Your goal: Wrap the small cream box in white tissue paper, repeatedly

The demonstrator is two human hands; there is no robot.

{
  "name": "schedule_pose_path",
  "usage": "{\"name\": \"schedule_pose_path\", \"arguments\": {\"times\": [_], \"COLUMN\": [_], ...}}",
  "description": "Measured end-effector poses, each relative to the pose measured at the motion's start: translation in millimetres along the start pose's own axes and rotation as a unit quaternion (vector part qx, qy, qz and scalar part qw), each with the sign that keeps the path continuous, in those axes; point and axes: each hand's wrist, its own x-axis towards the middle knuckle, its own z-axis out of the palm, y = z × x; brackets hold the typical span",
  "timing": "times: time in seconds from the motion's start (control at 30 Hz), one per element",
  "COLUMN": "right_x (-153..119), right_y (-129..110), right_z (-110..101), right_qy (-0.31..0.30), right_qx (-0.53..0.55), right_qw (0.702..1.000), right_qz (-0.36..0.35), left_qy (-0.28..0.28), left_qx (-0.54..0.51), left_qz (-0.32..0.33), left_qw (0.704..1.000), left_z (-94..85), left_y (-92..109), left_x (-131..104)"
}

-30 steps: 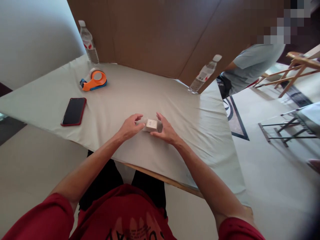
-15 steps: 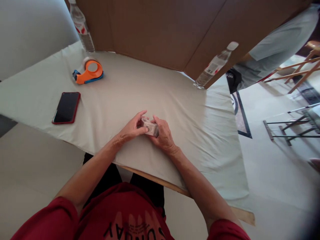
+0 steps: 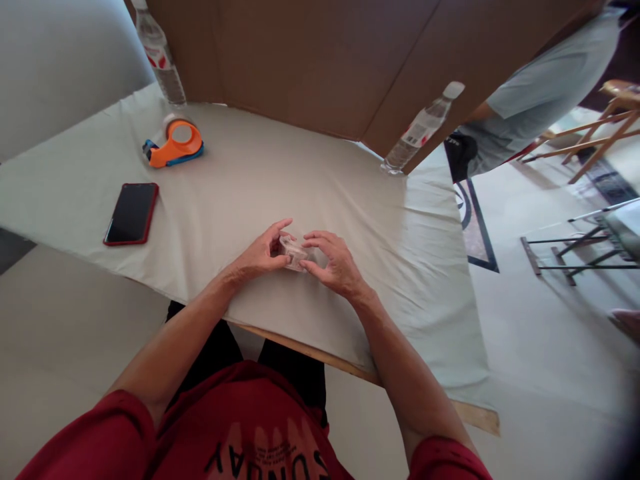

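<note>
The bench (image 3: 260, 180) was covered by a pale, creased cloth. Its far side was closed off by a brown cardboard panel (image 3: 310, 60), beyond whose right end a person in a grey shirt (image 3: 535, 100) could be partly seen. Two clear bottles with red-and-white labels were stood against the panel, the left bottle (image 3: 159, 59) at far left and the right bottle (image 3: 420, 130) at far right. The right hand (image 3: 336, 263) was held open, its thumb and fingers curved around the right end of the small box. An orange and blue tape dispenser (image 3: 176, 145) was placed at far left, with a red-edged phone (image 3: 131, 213) laid nearer. At the bench's near middle, the small box (image 3: 294, 255) was gripped between thumb and fingers by the left hand (image 3: 263, 253).
</note>
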Motion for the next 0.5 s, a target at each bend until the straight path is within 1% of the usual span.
{"name": "schedule_pose_path", "arguments": {"times": [0.13,0.27,0.37,0.5], "right_x": [6,12,15,18], "right_y": [-4,-7,-8,-11], "right_z": [4,5,7,7], "right_qy": [0.007,0.022,0.024,0.005], "right_qx": [-0.032,-0.055,-0.049,-0.012], "right_qw": [0.999,0.998,0.999,1.0], "right_qz": [0.003,-0.01,-0.006,0.024], "left_qy": [-0.005,-0.002,-0.006,-0.014], "left_qx": [0.003,0.016,0.029,0.042], "left_qz": [0.008,0.019,0.028,0.045], "left_qw": [1.0,1.0,0.999,0.998], "left_z": [1.0,3.4,5.1,5.9], "left_y": [-1,1,5,8], "left_x": [0,1,1,2]}}
